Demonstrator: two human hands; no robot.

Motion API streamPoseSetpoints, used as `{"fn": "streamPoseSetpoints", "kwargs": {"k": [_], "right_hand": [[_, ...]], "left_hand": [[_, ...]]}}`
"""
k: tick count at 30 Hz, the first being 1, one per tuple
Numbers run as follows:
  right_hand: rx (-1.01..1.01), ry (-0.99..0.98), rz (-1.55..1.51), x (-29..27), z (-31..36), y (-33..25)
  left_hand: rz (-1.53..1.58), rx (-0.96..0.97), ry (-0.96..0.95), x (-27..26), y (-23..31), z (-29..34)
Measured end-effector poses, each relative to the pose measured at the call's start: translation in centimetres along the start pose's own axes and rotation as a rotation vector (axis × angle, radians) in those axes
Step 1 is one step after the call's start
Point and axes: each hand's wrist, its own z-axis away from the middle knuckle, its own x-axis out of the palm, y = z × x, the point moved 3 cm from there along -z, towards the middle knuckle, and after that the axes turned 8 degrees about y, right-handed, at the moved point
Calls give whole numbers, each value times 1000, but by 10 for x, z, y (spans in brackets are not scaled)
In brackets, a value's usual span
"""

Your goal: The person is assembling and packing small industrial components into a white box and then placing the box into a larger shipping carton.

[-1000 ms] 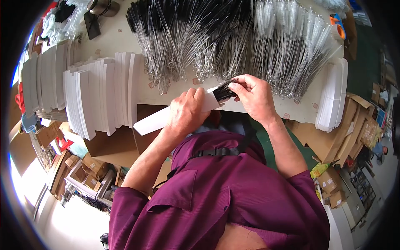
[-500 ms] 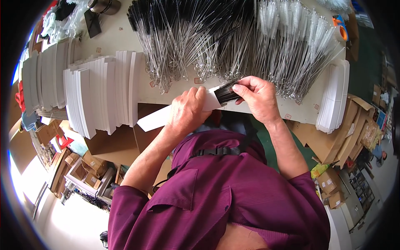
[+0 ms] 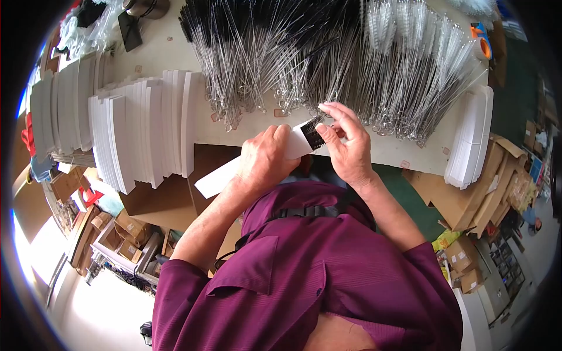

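Box (image 3: 218, 177), white, slants across the table's (image 3: 421, 157) near edge, our left hand (image 3: 266, 155) wrapped round it. Black bristles (image 3: 312, 138) protrude from its mouth; our right hand (image 3: 350, 143) sits at them, thumb and fingers spread. We note a narrow bare strip between edge and heaped brushes (image 3: 257, 58), white stacks (image 3: 140, 130) crowding the left.

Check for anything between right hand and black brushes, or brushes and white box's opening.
Nothing visible: the right hand is at the exposed ends of the black brushes, which sit partly inside the white box held by the left hand. What lies deeper inside is hidden.
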Motion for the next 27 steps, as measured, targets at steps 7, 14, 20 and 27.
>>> {"fn": "streamPoseSetpoints", "kwargs": {"k": [7, 14, 20, 27], "right_hand": [[-336, -142, 200, 13, 15, -5], [-360, -192, 289, 5, 24, -11], [2, -364, -96, -5, 13, -5], [85, -297, -91, -5, 14, -2]], "left_hand": [[74, -85, -68, 1, 4, -2], [91, -140, -125, -2, -1, -4], [167, -173, -158, -1, 1, 0], [274, -200, -137, 0, 6, 2]]}}
